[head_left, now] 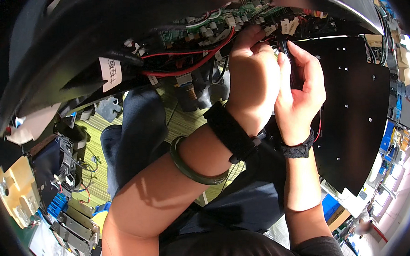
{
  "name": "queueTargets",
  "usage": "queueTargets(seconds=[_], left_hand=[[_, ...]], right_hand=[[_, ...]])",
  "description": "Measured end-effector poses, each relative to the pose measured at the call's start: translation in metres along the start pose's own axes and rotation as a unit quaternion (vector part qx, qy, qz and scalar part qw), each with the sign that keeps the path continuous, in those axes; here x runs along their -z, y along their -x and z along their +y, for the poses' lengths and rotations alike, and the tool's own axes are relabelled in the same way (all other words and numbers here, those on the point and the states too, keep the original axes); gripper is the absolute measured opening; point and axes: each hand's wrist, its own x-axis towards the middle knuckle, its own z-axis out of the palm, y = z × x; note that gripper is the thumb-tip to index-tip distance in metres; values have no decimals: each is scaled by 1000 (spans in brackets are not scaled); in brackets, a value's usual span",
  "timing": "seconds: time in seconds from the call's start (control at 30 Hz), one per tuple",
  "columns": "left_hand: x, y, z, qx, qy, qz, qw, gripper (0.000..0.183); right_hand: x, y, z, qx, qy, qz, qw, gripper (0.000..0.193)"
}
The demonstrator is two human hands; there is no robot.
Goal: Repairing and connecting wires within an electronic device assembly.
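A cluttered workroom spreads out beyond the green circuit board (249,12), the landmark here; blue bins (387,133) stand well off to its right. Arching over the board is a large, curved black shell (82,46). To the board's lower right is a broad black panel (354,105) dotted with small bright points. Below the board, past the person's legs, lies green striped carpet (96,153). A red cable (178,74) curves away to the board's lower left.

Both hands are raised just below the board. The left hand (253,78) has bent fingers reaching to its lower edge; their tips are hidden, so whether they grip anything cannot be told. The right hand (301,82) pinches a slim dark piece (283,47) between thumb and fingers, below the board's right part. That piece points lengthwise up toward the board, right of the left hand, just under pale paper tags (290,27).
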Motion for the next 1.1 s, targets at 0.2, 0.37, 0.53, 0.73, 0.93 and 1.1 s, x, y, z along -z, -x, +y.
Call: queueTargets(seconds=[0.2,0.37,0.53,0.73,0.93,1.1], left_hand=[[4,1,-6,-42,-54,-31,997,12],[2,2,4,5,-60,-41,997,13],[5,2,6,40,-49,-51,997,15],[2,1,-9,-64,-44,-22,997,15],[3,-1,-4,-78,-80,-36,993,16],[-9,2,20,135,113,42,983,16]], right_hand=[[2,-1,-1,9,21,-8,1000,21],[1,-1,-1,1,17,-10,1000,21],[3,0,-4,6,18,-8,1000,21],[-2,1,4,36,-11,24,999,22],[-3,0,3,24,-17,24,999,22],[-3,0,7,32,-9,24,999,22]])
